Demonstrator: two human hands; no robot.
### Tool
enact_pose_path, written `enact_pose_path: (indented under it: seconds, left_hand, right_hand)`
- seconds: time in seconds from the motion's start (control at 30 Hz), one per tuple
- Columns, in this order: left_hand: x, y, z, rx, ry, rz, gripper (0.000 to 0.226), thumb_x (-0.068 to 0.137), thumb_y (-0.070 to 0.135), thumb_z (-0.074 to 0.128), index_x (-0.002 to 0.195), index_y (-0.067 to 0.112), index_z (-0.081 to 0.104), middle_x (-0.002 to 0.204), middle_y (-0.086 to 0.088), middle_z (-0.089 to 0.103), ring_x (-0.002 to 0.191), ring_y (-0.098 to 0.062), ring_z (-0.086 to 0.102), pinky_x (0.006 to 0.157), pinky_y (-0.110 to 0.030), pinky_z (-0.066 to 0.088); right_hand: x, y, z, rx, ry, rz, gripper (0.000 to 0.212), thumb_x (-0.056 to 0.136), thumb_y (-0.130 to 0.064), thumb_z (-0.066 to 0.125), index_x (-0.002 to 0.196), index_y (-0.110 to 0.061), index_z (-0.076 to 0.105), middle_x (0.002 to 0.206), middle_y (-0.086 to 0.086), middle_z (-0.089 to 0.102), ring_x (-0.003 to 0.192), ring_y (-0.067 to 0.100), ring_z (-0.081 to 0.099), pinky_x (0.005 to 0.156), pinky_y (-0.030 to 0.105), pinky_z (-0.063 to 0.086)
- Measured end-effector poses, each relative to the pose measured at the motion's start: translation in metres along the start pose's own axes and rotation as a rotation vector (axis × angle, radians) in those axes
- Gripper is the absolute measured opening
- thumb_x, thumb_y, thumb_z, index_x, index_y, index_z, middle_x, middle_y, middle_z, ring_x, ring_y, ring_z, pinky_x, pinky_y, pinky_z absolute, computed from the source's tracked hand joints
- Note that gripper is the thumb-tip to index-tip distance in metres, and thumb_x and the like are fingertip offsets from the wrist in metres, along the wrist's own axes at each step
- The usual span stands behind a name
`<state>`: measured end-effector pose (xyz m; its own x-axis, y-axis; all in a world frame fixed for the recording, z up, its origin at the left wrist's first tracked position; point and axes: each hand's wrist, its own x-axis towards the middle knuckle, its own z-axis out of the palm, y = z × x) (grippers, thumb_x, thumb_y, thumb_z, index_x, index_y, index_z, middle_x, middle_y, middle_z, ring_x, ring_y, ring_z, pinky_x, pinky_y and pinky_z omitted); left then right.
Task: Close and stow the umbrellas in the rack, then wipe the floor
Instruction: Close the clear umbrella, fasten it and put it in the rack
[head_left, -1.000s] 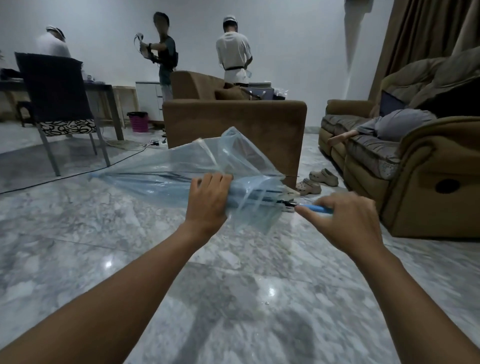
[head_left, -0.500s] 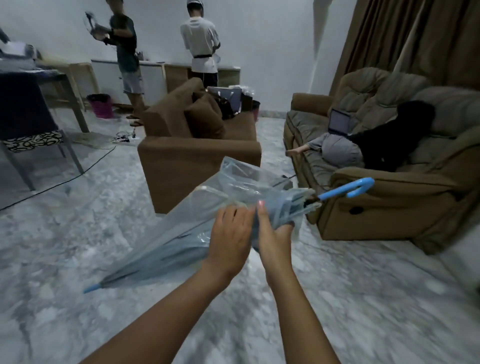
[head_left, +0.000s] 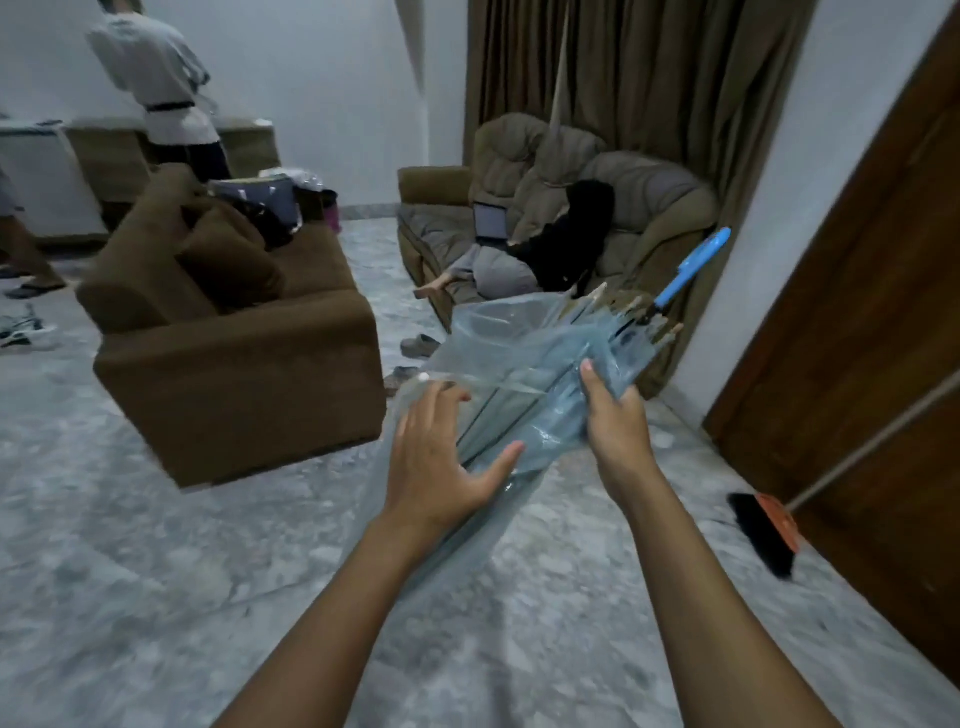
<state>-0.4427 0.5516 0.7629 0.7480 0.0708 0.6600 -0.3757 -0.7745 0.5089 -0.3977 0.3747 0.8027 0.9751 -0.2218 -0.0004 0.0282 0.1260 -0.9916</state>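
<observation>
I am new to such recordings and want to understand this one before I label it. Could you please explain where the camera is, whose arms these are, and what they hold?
There is no machine here. One camera sits on a person's head and looks forward and down, so the two arms are that person's own. The right hand grips a folded clear umbrella whose blue handle points up and away. The left hand lies with spread fingers against its loose plastic canopy. Below is a marble floor with sandals and a broom near a wooden door. A brown armchair and a sofa stand behind.
</observation>
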Motion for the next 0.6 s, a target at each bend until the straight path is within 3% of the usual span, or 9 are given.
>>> enact_pose_path:
  seconds: [0.1,0.2,0.3,0.47,0.6]
  left_hand:
    - [0.002,0.016,0.01,-0.089,-0.123,-0.049,0.073,0.073,0.071,0.061,0.124,0.019,0.053,0.124,0.003,0.052,0.116,-0.017,0.052,0.098,-0.035,0.045]
    - [0.009,0.035,0.024,-0.329,-0.512,-0.171,0.088,0.063,0.083,0.06,0.133,0.031,0.045,0.13,0.011,0.049,0.119,-0.01,0.051,0.101,-0.036,0.047]
    - [0.015,0.057,0.042,-0.459,-0.779,-0.213,0.103,0.049,0.085,0.071,0.135,0.039,0.042,0.136,0.012,0.049,0.121,-0.009,0.053,0.103,-0.038,0.048]
    - [0.014,0.117,0.072,-0.527,-0.988,-0.196,0.108,0.042,0.075,0.083,0.132,0.041,0.034,0.135,0.014,0.048,0.12,-0.008,0.053,0.104,-0.034,0.046]
    - [0.009,0.17,0.106,-0.639,-1.047,-0.171,0.096,0.053,0.056,0.09,0.132,0.032,0.04,0.121,0.018,0.057,0.105,0.003,0.058,0.086,-0.019,0.048]
  right_hand:
    - [-0.012,-0.008,-0.024,0.102,0.04,-0.005,0.016,0.098,-0.032,0.06,0.112,-0.026,0.065,0.112,0.0,0.074,0.101,0.017,0.071,0.086,0.035,0.057]
    - [-0.026,-0.015,-0.05,0.211,0.096,-0.011,0.012,0.098,-0.027,0.06,0.107,-0.025,0.067,0.1,-0.003,0.078,0.096,0.016,0.074,0.087,0.04,0.058]
    - [-0.04,-0.022,-0.079,0.288,0.151,-0.024,0.022,0.099,-0.025,0.057,0.12,-0.02,0.063,0.111,0.004,0.075,0.104,0.022,0.072,0.09,0.042,0.057]
    - [-0.052,-0.032,-0.136,0.377,0.248,-0.028,0.03,0.099,-0.028,0.057,0.128,-0.02,0.059,0.123,0.011,0.07,0.111,0.029,0.069,0.098,0.052,0.053]
    - [-0.051,-0.032,-0.192,0.447,0.352,-0.023,0.04,0.098,-0.035,0.058,0.134,-0.018,0.057,0.122,0.012,0.071,0.112,0.03,0.069,0.099,0.055,0.052]
